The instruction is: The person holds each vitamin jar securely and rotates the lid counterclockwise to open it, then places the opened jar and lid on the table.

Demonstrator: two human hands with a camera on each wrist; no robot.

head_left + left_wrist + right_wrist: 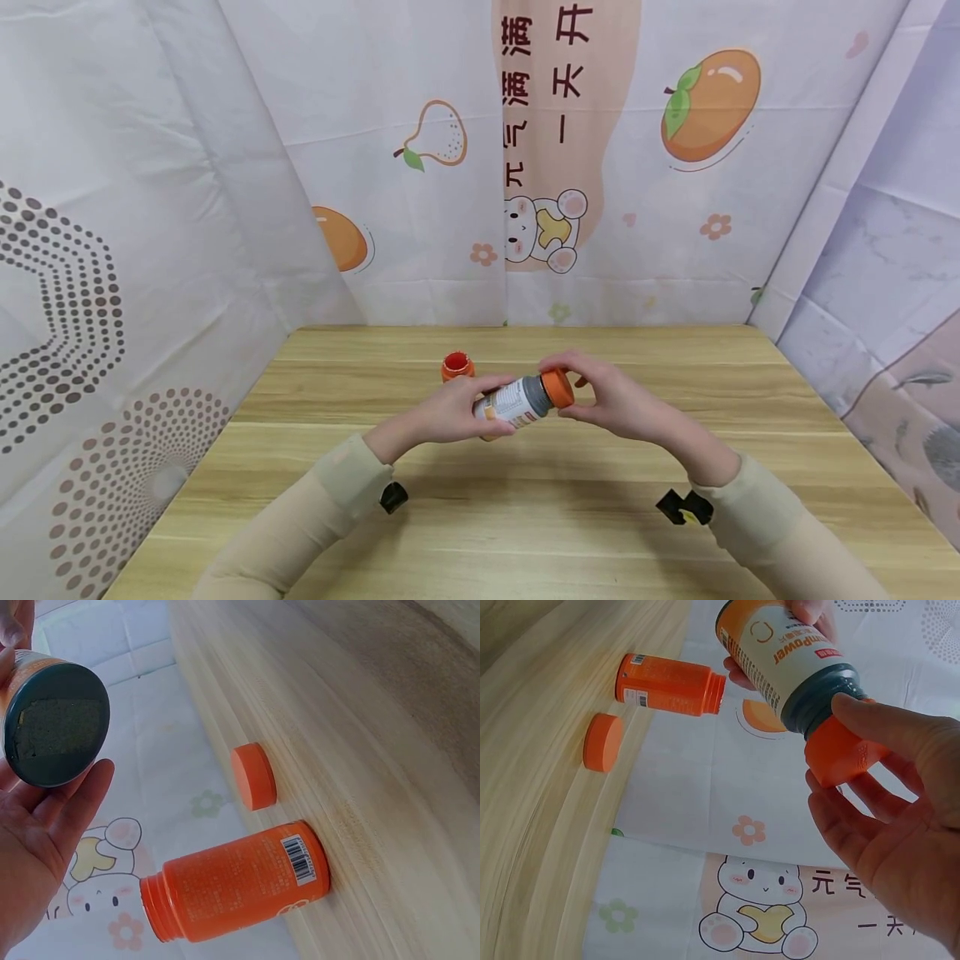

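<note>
My left hand (450,412) grips a dark grey supplement bottle (513,403) with a white and orange label, holding it tilted above the table. Its dark base faces the camera in the left wrist view. Thumb and fingers of my right hand (626,404) pinch the orange cap (557,388) at the bottle's neck; a dark strip of neck shows beside the cap in the right wrist view. An orange bottle (240,881) stands upright on the table with its mouth uncovered, partly hidden behind my left hand in the head view. Near it lies a second orange cap (253,776).
The wooden table (517,533) reaches back to a white printed curtain (435,250) with fruit and a cartoon bear. More patterned cloth (142,250) hangs along the left side, and another sheet (892,275) is on the right.
</note>
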